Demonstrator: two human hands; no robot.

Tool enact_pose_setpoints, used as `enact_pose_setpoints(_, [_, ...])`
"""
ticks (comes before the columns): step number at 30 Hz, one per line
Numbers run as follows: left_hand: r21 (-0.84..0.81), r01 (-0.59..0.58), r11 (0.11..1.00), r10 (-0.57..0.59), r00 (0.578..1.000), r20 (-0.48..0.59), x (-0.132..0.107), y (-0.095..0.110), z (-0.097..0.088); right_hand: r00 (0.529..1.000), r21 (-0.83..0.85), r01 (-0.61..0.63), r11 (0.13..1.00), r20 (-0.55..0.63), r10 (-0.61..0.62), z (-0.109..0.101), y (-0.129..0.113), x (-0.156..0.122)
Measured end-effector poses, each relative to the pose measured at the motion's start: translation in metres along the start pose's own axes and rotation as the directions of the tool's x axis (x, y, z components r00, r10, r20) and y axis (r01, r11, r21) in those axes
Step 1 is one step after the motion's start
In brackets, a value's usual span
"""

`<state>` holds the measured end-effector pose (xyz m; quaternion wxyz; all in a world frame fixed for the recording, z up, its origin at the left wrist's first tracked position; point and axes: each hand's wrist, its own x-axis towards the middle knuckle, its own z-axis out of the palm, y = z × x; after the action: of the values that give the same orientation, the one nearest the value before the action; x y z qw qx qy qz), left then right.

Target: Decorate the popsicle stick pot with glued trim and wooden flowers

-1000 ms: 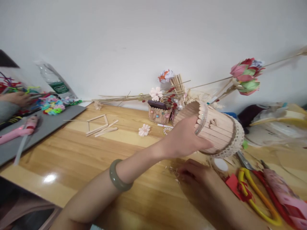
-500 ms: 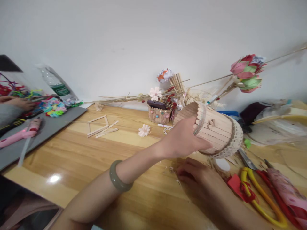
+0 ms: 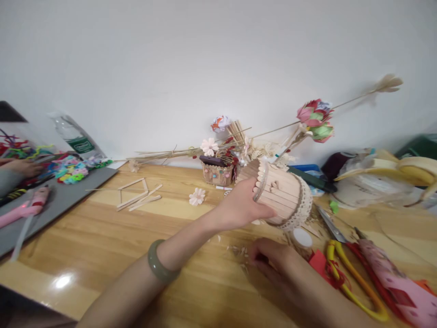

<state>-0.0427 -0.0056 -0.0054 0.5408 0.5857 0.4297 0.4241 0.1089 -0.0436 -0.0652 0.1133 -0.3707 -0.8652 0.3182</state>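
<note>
My left hand (image 3: pixel 239 205) grips the rim of a craft-stick bucket (image 3: pixel 285 193), thumb outside and fingers at its opening. The bucket lies tilted, mouth toward the left, with a beaded band at the rim, a small petal ornament on its side and lace around its base. Below it my right hand (image 3: pixel 273 259) rests low over the table, fingers curled together; what they hold, if anything, is hidden. Small pale wood scraps (image 3: pixel 239 250) lie by its fingertips. A round white lid (image 3: pixel 302 237) sits just beyond that hand.
Yellow-handled scissors (image 3: pixel 341 264) and a pink-wrapped tool (image 3: pixel 389 273) lie at right. Behind the bucket stand a small decorated box (image 3: pixel 216 174) and paper flowers (image 3: pixel 316 118). Craft sticks (image 3: pixel 134 200) and a pink glue gun (image 3: pixel 34 205) are at left, near another person's hand (image 3: pixel 25 168).
The view has turned slightly right, so things sit farther left. My left hand still holds the bucket at much the same tilt. My right hand stays low by the scraps.
</note>
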Motion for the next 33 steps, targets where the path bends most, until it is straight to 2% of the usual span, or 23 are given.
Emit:
enact_pose_setpoints(4, [-0.010,0.006,1.000,-0.006,0.999,0.044,0.002,-0.002,-0.001,0.998,0.113,0.049,0.992,0.030,-0.053,-0.018,-0.011,-0.009])
enact_pose_setpoints(6, [0.019,-0.010,1.000,0.009,0.998,0.065,0.003,-0.003,-0.002,0.998,0.161,0.066,0.985,-0.019,-0.064,-0.032,-0.016,-0.016])
enact_pose_setpoints(9, [0.054,-0.027,0.998,0.020,0.992,0.125,0.002,-0.005,-0.004,0.975,0.188,0.112,0.976,-0.213,-0.071,-0.054,-0.017,-0.026])
enact_pose_setpoints(14, [0.068,-0.031,0.997,0.015,0.977,0.213,0.000,-0.006,-0.001,0.852,0.150,0.199,0.968,-0.515,-0.095,-0.075,-0.006,-0.036])
enact_pose_setpoints(17, [0.069,-0.009,0.998,-0.008,0.971,0.237,-0.003,-0.006,0.002,0.793,0.105,0.191,0.976,-0.602,-0.091,-0.076,0.000,-0.035])
enact_pose_setpoints(21, [0.059,0.003,0.998,-0.018,0.965,0.261,-0.005,-0.004,0.005,0.747,0.011,0.154,0.988,-0.656,-0.109,-0.073,0.005,-0.032])
enact_pose_setpoints(28, [0.090,0.031,0.995,-0.055,0.961,0.271,-0.008,0.002,0.008,0.630,-0.310,0.062,0.949,-0.725,-0.278,-0.068,0.007,-0.034])
enact_pose_setpoints(33, [0.103,0.014,0.995,-0.042,0.963,0.267,-0.010,0.003,0.008,0.598,-0.372,0.026,0.928,-0.738,-0.313,-0.063,0.007,-0.032])
